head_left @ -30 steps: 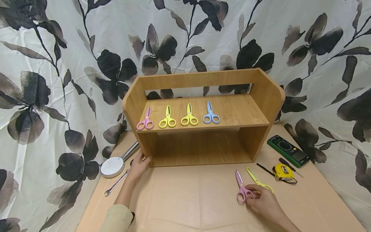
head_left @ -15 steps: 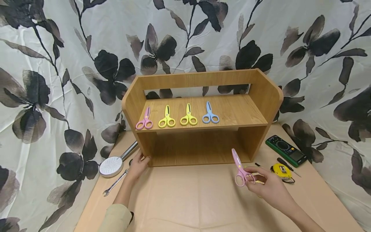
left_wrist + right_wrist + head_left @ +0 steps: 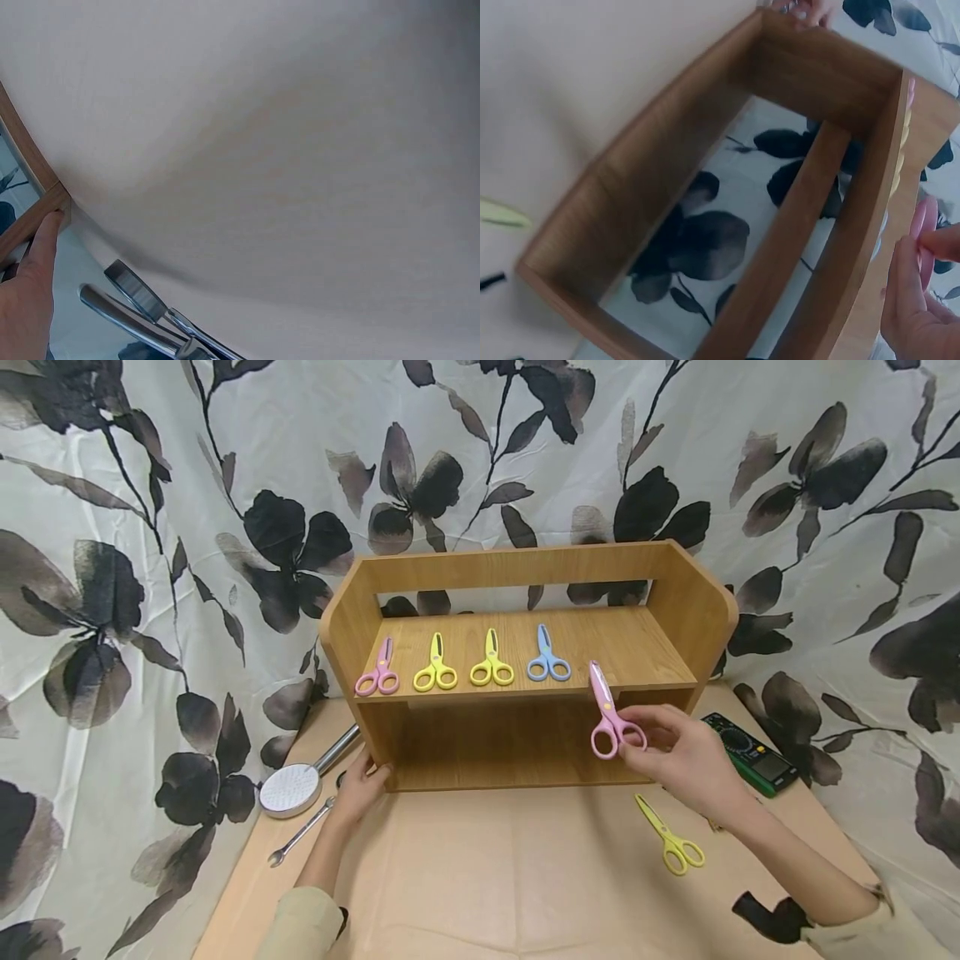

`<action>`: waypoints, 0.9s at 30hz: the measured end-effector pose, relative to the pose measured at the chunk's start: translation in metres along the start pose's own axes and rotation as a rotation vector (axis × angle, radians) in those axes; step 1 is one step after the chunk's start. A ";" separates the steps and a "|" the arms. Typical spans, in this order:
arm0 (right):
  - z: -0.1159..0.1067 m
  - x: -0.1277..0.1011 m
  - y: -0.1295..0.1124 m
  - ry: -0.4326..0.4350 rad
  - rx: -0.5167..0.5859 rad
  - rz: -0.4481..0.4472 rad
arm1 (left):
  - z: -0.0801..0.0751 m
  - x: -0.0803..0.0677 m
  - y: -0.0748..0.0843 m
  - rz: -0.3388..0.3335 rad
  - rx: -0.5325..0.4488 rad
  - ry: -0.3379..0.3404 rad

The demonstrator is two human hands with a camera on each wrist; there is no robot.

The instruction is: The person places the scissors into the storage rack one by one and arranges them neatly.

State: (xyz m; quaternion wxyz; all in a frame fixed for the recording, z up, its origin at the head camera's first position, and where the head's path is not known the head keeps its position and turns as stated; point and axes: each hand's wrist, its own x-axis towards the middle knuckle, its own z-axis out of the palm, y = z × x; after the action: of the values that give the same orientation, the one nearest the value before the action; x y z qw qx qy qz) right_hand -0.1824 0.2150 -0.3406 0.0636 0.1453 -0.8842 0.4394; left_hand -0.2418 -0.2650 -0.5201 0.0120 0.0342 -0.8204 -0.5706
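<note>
My right hand (image 3: 678,756) pinches pink scissors (image 3: 604,714) by a handle ring, blades pointing up, just in front of the upper board's right part. In the right wrist view the fingers hold the pink handle (image 3: 928,225) beside the board's edge. A two-level wooden shelf (image 3: 517,560) stands at the centre. On its upper board lie, left to right, pink scissors (image 3: 377,672), two yellow scissors (image 3: 435,667) (image 3: 491,663) and blue scissors (image 3: 547,658). My left hand (image 3: 360,793) grips the shelf's lower left corner; the left wrist view shows one digit against the wood (image 3: 45,199).
Yellow scissors (image 3: 670,839) lie on the table right of centre. A green multimeter (image 3: 757,756) lies behind the right forearm, which hides nearby tools. A shower head (image 3: 291,791) and a wrench (image 3: 300,833) lie left. Floral cloth (image 3: 480,460) hangs behind the shelf.
My right hand has lifted the pink scissors from the table, up and toward the upper board. The yellow scissors beside them stay on the table. My left hand has kept its place.
</note>
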 end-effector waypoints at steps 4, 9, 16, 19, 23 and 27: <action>-0.008 0.032 -0.006 -0.015 -0.011 0.038 | -0.001 -0.001 -0.001 0.005 0.002 0.000; -0.015 0.072 -0.011 -0.024 -0.110 0.106 | -0.001 -0.002 -0.003 -0.006 -0.041 -0.011; -0.017 0.108 -0.012 -0.087 -0.170 0.185 | 0.000 -0.004 -0.006 -0.015 -0.056 -0.021; -0.018 0.116 -0.015 -0.114 -0.187 0.193 | -0.002 -0.005 -0.005 -0.016 -0.060 -0.019; -0.021 0.124 -0.022 -0.163 -0.231 0.178 | -0.006 -0.006 -0.001 -0.009 -0.058 -0.021; -0.023 0.128 -0.030 -0.207 -0.265 0.170 | -0.008 -0.007 -0.002 -0.006 -0.058 -0.033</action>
State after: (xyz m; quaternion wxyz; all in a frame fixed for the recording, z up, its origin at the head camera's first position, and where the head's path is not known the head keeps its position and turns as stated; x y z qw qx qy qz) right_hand -0.2950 0.1908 -0.2735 -0.0467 0.1048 -0.9452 0.3057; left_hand -0.2344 -0.2725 -0.5192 -0.0023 0.0269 -0.8036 -0.5945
